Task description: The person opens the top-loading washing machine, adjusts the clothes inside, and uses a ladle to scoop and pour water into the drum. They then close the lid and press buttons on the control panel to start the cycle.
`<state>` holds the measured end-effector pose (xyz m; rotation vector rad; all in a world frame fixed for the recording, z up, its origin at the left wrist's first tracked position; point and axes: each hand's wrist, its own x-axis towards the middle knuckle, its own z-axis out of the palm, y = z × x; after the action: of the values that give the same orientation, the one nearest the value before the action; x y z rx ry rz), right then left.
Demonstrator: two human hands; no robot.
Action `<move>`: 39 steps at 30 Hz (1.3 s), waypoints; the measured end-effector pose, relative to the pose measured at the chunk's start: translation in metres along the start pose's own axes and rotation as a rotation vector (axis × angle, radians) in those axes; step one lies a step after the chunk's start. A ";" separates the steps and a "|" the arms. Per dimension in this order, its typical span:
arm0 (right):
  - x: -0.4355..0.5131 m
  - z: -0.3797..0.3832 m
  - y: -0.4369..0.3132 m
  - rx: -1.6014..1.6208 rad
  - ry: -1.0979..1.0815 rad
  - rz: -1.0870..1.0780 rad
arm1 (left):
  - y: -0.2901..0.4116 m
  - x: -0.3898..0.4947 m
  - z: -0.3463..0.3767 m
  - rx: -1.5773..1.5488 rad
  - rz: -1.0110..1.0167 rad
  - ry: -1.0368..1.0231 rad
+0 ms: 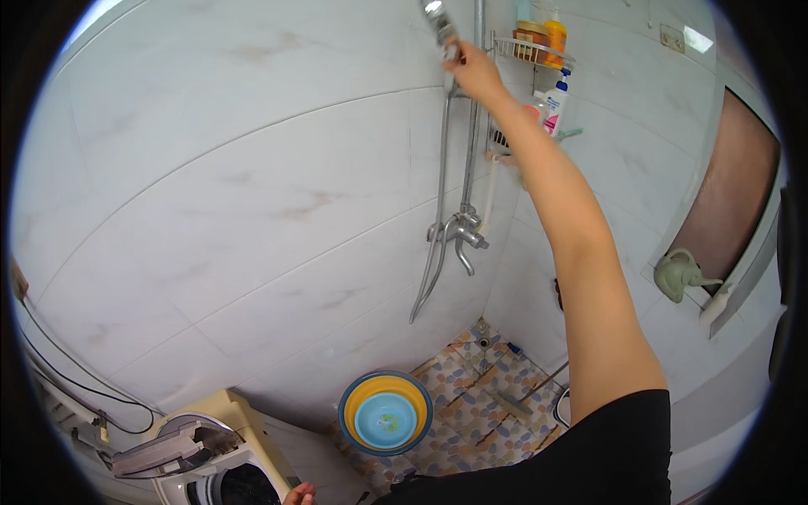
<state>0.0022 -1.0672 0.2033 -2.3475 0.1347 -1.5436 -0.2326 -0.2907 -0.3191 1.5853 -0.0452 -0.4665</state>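
High on the wall, my right hand [476, 69] is closed around the handle of a chrome handheld shower head [439, 19], with the arm stretched up. A metal shower hose [444, 164] hangs from the handle in a long loop. It leads to a chrome mixer tap [464, 230] with a spout, fixed beside the vertical riser pipe [478, 38]. Only the fingertips of my left hand [301, 494] show at the bottom edge, beside the rim of a top-loading washing machine [255, 416]. The lid is raised, and dark contents lie in the tub. Whether those fingers hold anything is hidden.
Nested plastic basins [386, 413] stand on the pebble-patterned floor tiles [454, 404]. A corner rack [533, 53] carries several bottles and a jar. On the right, a green watering can [678, 274] sits by a wall recess. Cables [82, 388] hang at left.
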 end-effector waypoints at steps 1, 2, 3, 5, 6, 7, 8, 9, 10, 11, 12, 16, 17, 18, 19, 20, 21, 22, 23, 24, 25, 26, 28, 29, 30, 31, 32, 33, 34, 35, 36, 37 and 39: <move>0.019 -0.002 0.004 -0.012 0.011 0.050 | -0.006 -0.002 -0.010 -0.002 0.005 -0.005; 0.032 -0.003 0.009 -0.030 0.046 0.026 | -0.011 -0.003 -0.015 0.010 -0.004 0.011; 0.042 -0.003 0.014 -0.057 0.074 0.026 | -0.013 -0.004 -0.017 0.045 -0.009 0.020; 0.055 0.000 0.020 -0.114 0.116 0.054 | -0.012 -0.009 -0.019 0.156 -0.016 0.039; 0.060 0.001 0.022 -0.145 0.130 0.084 | -0.011 -0.012 -0.019 0.230 -0.007 0.042; 0.064 0.002 0.022 -0.183 0.124 0.143 | -0.010 -0.015 -0.019 0.328 0.016 0.046; 0.066 0.002 0.022 -0.181 0.117 0.138 | -0.009 -0.017 -0.020 0.459 0.062 0.046; 0.069 0.002 0.021 -0.176 0.122 0.139 | -0.008 -0.020 -0.021 0.650 0.172 0.033; 0.070 0.002 0.019 -0.178 0.104 0.152 | -0.009 -0.020 -0.022 0.923 0.371 0.028; 0.072 0.001 0.019 -0.185 0.108 0.132 | -0.008 -0.021 -0.023 1.252 0.637 0.033; 0.072 0.001 0.019 -0.181 0.096 0.132 | -0.007 -0.021 -0.023 1.489 0.849 0.082; 0.071 0.000 0.033 -0.134 0.056 0.033 | 0.009 -0.036 -0.016 1.264 0.651 0.084; 0.070 0.000 0.038 -0.124 0.025 0.060 | 0.016 -0.041 -0.014 1.081 0.488 0.112; 0.069 0.001 0.043 -0.101 0.010 0.022 | 0.023 -0.048 -0.011 0.727 0.163 0.133; 0.069 0.000 0.048 -0.085 -0.010 0.022 | 0.028 -0.055 -0.008 0.363 -0.152 0.150; 0.069 0.001 0.051 -0.070 -0.027 0.048 | 0.033 -0.056 -0.010 0.696 0.182 0.111; 0.069 0.002 0.053 0.015 -0.014 -0.022 | 0.037 -0.055 -0.017 1.021 0.525 0.064; 0.069 0.001 0.054 0.094 0.006 -0.064 | 0.036 -0.060 -0.018 1.045 0.543 0.066; 0.069 0.002 0.052 0.174 0.027 -0.106 | 0.032 -0.060 -0.023 1.069 0.561 0.068; 0.069 0.000 0.049 0.171 0.028 -0.111 | 0.024 -0.072 -0.024 0.794 0.247 0.124; 0.068 0.000 0.045 0.169 0.026 -0.111 | 0.015 -0.081 -0.027 0.511 -0.063 0.173; 0.067 -0.002 0.040 0.165 0.034 -0.104 | 0.008 -0.080 -0.035 0.789 0.243 0.168; 0.062 -0.003 0.029 0.157 0.035 -0.167 | -0.005 -0.076 -0.048 1.175 0.720 0.133; 0.058 -0.003 0.023 0.153 0.042 -0.181 | -0.008 -0.077 -0.051 1.294 0.886 0.127; 0.055 -0.003 0.017 0.108 0.024 -0.189 | -0.009 -0.080 -0.053 1.285 0.879 0.109; 0.051 -0.003 0.012 0.057 0.005 -0.179 | -0.009 -0.083 -0.052 1.142 0.691 0.118; 0.048 -0.003 0.007 0.021 -0.018 -0.176 | -0.006 -0.087 -0.050 0.991 0.516 0.152; 0.046 -0.002 0.002 -0.007 -0.037 -0.183 | -0.005 -0.092 -0.044 0.689 0.175 0.215; 0.043 -0.001 -0.002 -0.022 -0.062 -0.194 | -0.002 -0.095 -0.040 0.376 -0.158 0.269; 0.040 0.000 -0.007 -0.035 -0.087 -0.203 | 0.001 -0.094 -0.039 0.413 -0.156 0.261; 0.037 0.002 -0.010 -0.051 -0.130 -0.239 | 0.004 -0.093 -0.039 0.451 -0.157 0.252; 0.033 0.005 -0.013 -0.067 -0.172 -0.276 | 0.005 -0.092 -0.039 0.488 -0.155 0.244; 0.026 0.009 -0.019 -0.072 -0.203 -0.398 | 0.006 -0.083 -0.044 1.039 0.496 0.157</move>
<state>0.0196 -1.0541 0.2292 -2.6920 -0.3498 -1.4668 -0.2929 -0.2238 -0.2918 2.5137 -0.6300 0.1283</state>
